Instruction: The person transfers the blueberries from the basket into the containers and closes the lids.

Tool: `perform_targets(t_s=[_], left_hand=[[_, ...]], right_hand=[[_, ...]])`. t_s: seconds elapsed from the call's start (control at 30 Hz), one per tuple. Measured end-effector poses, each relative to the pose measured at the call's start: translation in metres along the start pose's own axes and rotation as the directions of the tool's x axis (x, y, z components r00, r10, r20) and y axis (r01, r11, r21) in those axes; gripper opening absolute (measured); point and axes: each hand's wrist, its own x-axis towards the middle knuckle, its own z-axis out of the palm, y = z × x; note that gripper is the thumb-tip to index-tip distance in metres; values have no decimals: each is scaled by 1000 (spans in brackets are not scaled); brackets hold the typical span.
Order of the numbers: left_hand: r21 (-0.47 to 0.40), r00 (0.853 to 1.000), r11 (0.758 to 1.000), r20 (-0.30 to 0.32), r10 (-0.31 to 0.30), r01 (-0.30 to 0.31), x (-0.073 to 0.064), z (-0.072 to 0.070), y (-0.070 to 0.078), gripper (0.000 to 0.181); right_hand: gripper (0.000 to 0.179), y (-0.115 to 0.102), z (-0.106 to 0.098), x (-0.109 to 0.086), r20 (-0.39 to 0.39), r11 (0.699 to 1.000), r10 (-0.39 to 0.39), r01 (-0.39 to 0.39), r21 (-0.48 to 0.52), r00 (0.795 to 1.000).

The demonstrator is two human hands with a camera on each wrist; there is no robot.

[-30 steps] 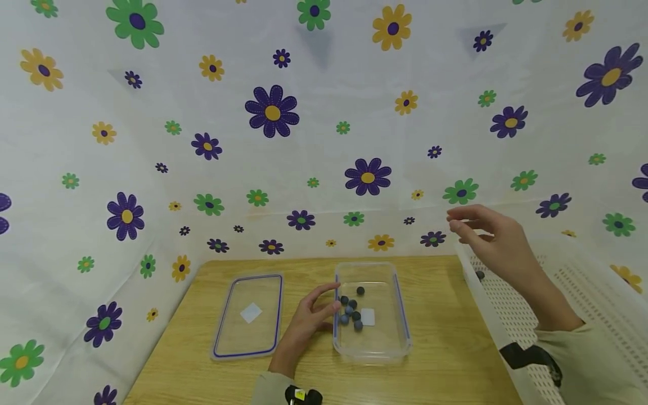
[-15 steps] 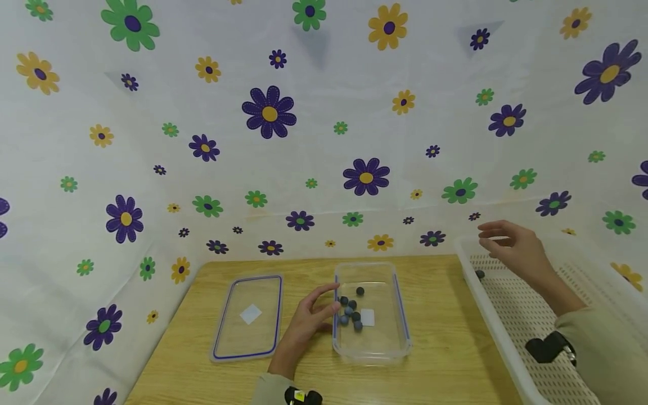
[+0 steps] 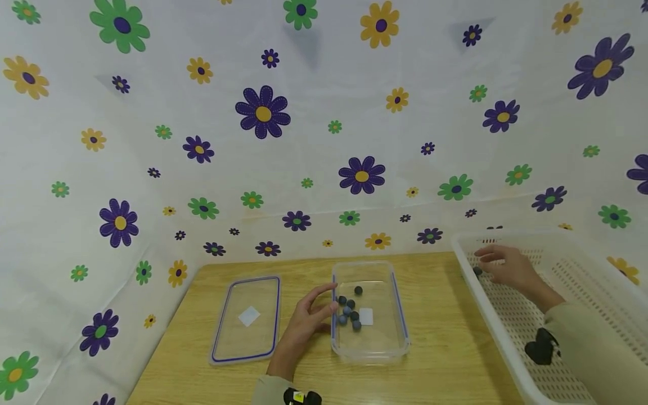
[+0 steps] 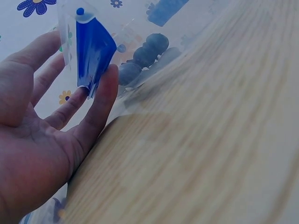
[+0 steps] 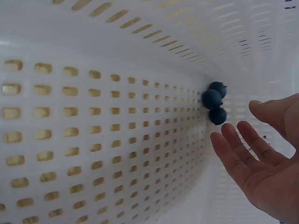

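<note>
My left hand [image 3: 304, 322] rests at the left side of a clear plastic container [image 3: 372, 356], thumb and fingertips touching its blue-edged wall. Several blueberries [image 3: 351, 304] lie inside it, mostly clustered on the left. In the left wrist view, the fingers spread loosely around the container's blue edge [image 4: 91, 53]. Over at the right, my right hand [image 3: 512, 274] reaches down into a white perforated basket [image 3: 484, 318]. Its fingers are apart and hold nothing. Three blueberries [image 5: 212, 99] sit together at the basket's end, just beyond those fingertips in the right wrist view.
A clear lid [image 3: 243, 346] with a blue seal lies flat on the wooden table [image 3: 435, 337], left of the container. Behind the table hangs a white flower-print cloth [image 3: 324, 152]. The basket's tall walls surround the right hand.
My right hand has moved right and down, from above the basket's left edge into the basket. The left hand and container stay in place; the head view has shifted slightly.
</note>
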Motion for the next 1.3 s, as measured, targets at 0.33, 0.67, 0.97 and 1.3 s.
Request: perform_targets(t_s=[0.33,0.67,0.97,1.3], left_hand=[[-28,1000,1000,8,8,-7,2,0,0,55],[-24,1000,1000,12,-3,4,1,2,1,56],[-14,1000,1000,5,4,-4,-1,0,0,57],[-10,1000,1000,8,8,-8,1,-1,-2,57]], right_hand=[[34,13,6,8,51,991,-1,8,-132,999],[23,10,-6,0,64,999,43,-42,-17,997],[28,-9,-19,-7,61,991,-57,49,128,996],[30,-33,-33,-15,10,946,-151,142,292,988]])
